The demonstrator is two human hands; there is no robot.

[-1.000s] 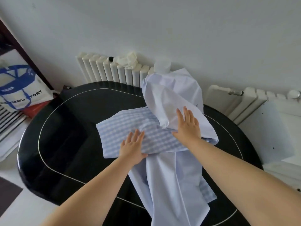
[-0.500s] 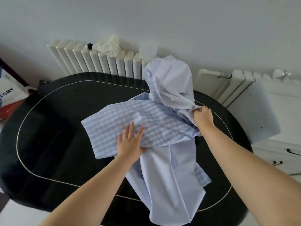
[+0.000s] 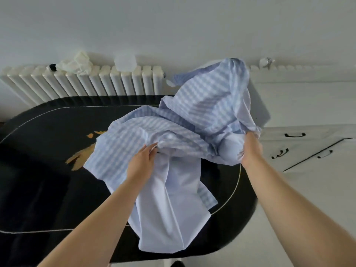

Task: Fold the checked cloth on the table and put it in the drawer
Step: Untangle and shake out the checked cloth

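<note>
A light blue checked cloth (image 3: 134, 139) lies crumpled across the right half of the black oval table (image 3: 44, 143). Its pale plain underside hangs over the near edge. My left hand (image 3: 141, 160) pinches a fold near the cloth's middle. At the table's right edge my right hand (image 3: 251, 149) grips a bunched edge, and that part of the cloth billows upward toward the wall. A white cabinet with drawers (image 3: 300, 143) and dark handles stands to the right; its drawers look shut.
White radiators (image 3: 86, 83) run along the wall behind the table, with a crumpled white rag (image 3: 77, 62) and a pale plastic tub (image 3: 125, 61) on top. A gold pattern (image 3: 82, 157) shows on the tabletop left of the cloth.
My left hand went from lying flat on the cloth to pinching a fold. My right hand has pulled its bunched edge right and up, lifting the cloth. The view has swung right.
</note>
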